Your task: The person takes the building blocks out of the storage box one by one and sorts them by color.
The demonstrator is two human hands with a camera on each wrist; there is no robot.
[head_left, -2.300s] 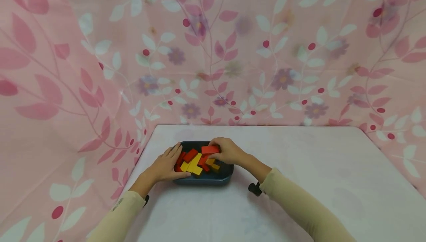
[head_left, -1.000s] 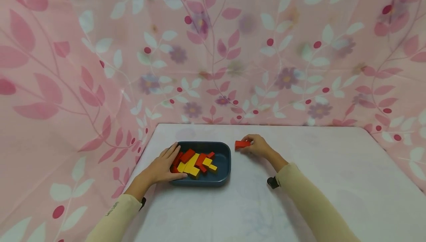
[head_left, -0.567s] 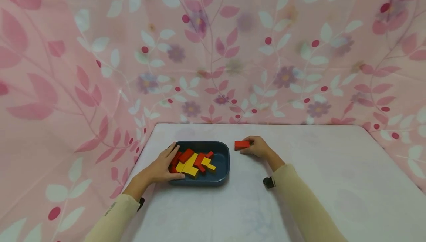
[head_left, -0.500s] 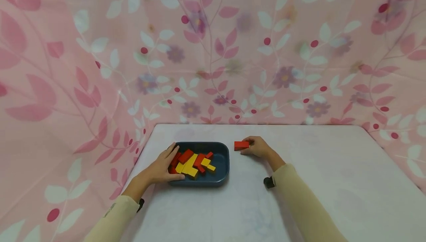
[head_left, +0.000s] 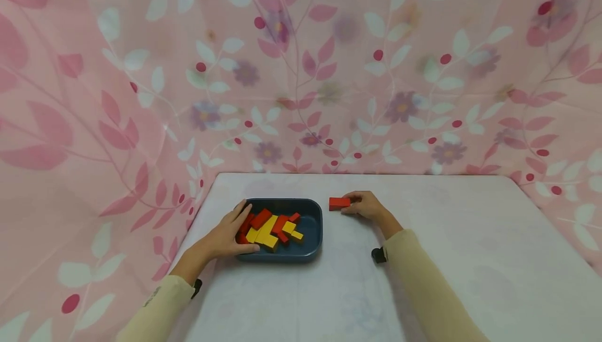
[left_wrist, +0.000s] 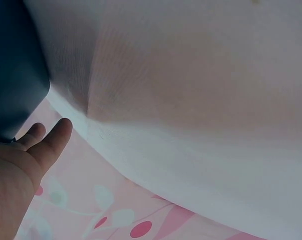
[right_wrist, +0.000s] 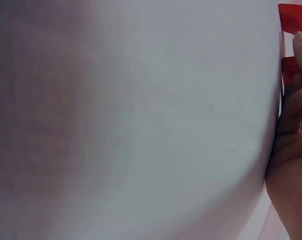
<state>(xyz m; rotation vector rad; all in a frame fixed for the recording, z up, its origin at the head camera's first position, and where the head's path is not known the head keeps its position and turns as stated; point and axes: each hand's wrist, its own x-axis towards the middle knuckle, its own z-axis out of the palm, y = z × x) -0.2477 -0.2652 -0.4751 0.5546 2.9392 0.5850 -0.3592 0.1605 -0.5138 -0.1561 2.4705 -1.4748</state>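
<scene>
My right hand [head_left: 369,206] pinches a red arch block [head_left: 339,204] at its right end, over the table just right of the tray. The right wrist view shows part of this red block [right_wrist: 294,19], with a curved notch in it, beside the fingers. My left hand [head_left: 226,235] lies spread across the left end of a dark blue tray [head_left: 308,258], thumb over the front rim and fingers along the left rim. Inside the tray is a heap of red and yellow blocks [head_left: 265,240], piled toward the left and middle.
A white cloth covers the table [head_left: 423,258], whose back edge meets a pink floral curtain [head_left: 301,96]. More of the curtain hangs along the left side. A small black device [head_left: 378,255] sits at the right wrist.
My right hand has taken the red arch block out of the tray and carried it right, over the table. During the last second it has barely moved. The left hand stays on the tray.
</scene>
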